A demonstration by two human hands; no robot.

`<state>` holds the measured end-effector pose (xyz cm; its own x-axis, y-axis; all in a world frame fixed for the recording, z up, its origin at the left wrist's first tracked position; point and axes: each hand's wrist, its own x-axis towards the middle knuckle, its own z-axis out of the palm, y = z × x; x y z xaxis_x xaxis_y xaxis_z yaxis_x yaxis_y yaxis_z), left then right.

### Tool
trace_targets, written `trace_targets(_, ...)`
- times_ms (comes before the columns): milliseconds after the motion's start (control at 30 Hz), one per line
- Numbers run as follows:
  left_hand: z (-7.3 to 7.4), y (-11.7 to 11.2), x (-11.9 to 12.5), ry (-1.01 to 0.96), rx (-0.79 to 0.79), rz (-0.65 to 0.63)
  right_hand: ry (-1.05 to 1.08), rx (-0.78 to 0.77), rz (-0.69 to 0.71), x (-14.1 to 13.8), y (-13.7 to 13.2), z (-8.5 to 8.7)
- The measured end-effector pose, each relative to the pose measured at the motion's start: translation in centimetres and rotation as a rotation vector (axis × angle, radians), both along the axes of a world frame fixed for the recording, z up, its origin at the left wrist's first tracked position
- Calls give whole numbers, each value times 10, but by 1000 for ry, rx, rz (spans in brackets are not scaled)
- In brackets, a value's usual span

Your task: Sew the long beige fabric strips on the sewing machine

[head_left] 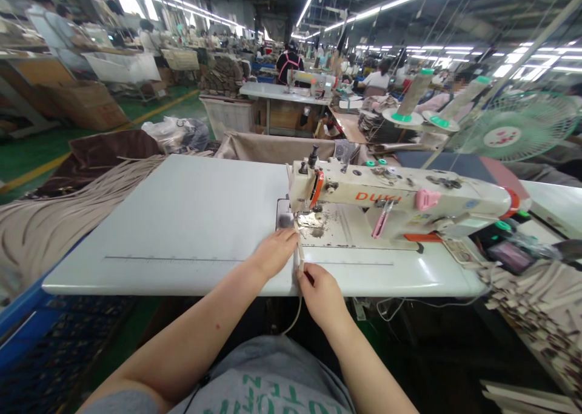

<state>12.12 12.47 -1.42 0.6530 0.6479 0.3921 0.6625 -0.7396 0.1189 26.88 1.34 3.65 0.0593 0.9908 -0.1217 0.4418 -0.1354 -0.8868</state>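
Note:
A narrow beige fabric strip (pixel 301 255) runs from under the presser foot of the sewing machine (pixel 354 199) toward the table's front edge. My left hand (pixel 276 253) lies on the table left of the strip, fingers stretched out and tips touching it just in front of the needle area. Nearer to me, my right hand (pixel 322 294) pinches the strip between thumb and bent fingers. Below this hand a pale tail of the strip (pixel 295 320) hangs in a curve off the edge toward my lap. The left thumb is hidden.
The white table (pixel 204 220) carries a printed ruler line (pixel 182 259). Bundled beige strips (pixel 91 208) hang at the left above a blue crate (pixel 68 335); more strips (pixel 541 305) lie piled at the right. A green fan (pixel 522 126) and thread cones (pixel 413 96) stand behind the machine.

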Motion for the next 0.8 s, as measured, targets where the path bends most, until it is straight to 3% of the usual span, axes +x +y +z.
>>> trace_targets(167,1,-1,-1,-37,-12,-21,276,-146,29,11,-9,-2)
trace_targets(367,-5,1,0,-34,-7,-21,766,-340,-75,18,-46,-8)
trace_targets(600,-7,1,-2,-20,-48,-51,630,-286,-21,23,-70,-28)
trace_targets(800,-6,-1,-2,-52,-47,-37,546,-226,7,19,-73,-13)
